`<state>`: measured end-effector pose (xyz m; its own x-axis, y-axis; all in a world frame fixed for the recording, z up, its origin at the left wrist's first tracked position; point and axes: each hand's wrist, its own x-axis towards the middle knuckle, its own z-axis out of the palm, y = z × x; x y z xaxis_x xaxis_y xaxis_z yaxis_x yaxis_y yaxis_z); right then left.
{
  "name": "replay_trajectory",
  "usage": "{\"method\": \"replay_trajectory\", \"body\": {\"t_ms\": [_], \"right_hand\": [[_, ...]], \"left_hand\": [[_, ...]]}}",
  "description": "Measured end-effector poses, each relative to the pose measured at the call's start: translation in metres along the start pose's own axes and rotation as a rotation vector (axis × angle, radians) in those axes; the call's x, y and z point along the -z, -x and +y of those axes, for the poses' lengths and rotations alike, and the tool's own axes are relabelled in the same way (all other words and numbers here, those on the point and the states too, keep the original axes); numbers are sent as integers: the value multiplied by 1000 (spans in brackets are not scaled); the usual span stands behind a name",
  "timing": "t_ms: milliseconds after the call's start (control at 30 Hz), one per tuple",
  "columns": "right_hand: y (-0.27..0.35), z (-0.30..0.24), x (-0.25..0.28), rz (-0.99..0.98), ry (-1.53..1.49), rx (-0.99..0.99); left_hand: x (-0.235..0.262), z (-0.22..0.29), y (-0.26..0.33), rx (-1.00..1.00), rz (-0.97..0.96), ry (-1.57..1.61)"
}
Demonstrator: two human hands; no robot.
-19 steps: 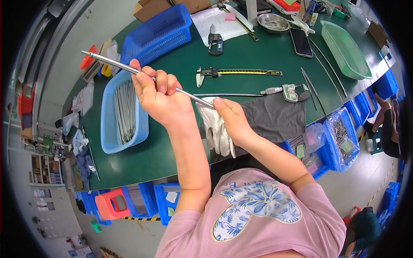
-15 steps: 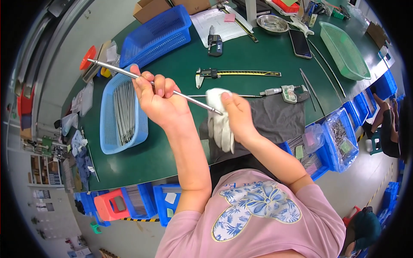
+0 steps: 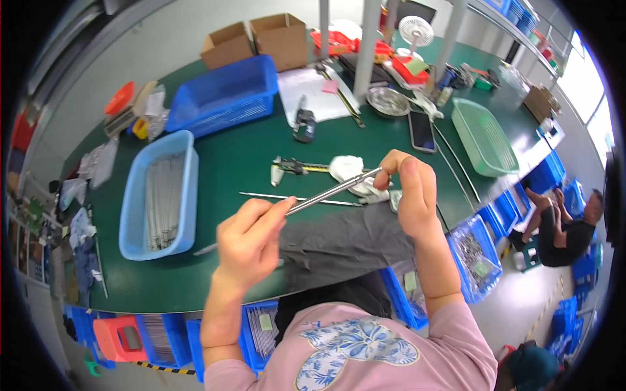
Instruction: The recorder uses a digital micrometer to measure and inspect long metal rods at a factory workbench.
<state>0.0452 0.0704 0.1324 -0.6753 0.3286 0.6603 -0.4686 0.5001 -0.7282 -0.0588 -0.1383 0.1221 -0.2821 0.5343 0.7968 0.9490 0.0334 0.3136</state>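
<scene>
My left hand (image 3: 251, 241) grips a thin metal rod (image 3: 326, 193) near its lower left end. My right hand (image 3: 407, 192) pinches the rod's upper right end between the fingertips. The rod slants up to the right above the green table (image 3: 228, 156). A crumpled white cloth (image 3: 349, 168) sits just behind the rod by my right fingers; I cannot tell whether they hold it. A second rod (image 3: 274, 196) lies flat on the table under the held one. Below my hands a grey cloth (image 3: 339, 244) is spread out.
A light blue basket (image 3: 140, 195) of rods stands at the left, with a darker blue basket (image 3: 225, 98) behind it. A caliper (image 3: 293, 167), phone (image 3: 421, 130), metal bowl (image 3: 388, 101) and green basket (image 3: 482, 133) lie beyond. Another person (image 3: 561, 221) sits at the right.
The rod pointed up to the far left with my right hand and cloth at its near end. It now slants up to the right, my right hand at its tip.
</scene>
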Motion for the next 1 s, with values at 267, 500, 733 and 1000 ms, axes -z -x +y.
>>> {"method": "replay_trajectory", "body": {"t_ms": [267,500,733,1000], "right_hand": [[19,-23,5,-130,59,73],[27,-30,4,-152,61,75],[31,-30,2,-155,54,80],[30,-27,3,-152,60,116]], "left_hand": [[17,-1,3,-279,-24,-274],[19,5,8,-308,32,-297],[21,6,11,-310,63,-339],[24,9,10,-330,97,-390]]}}
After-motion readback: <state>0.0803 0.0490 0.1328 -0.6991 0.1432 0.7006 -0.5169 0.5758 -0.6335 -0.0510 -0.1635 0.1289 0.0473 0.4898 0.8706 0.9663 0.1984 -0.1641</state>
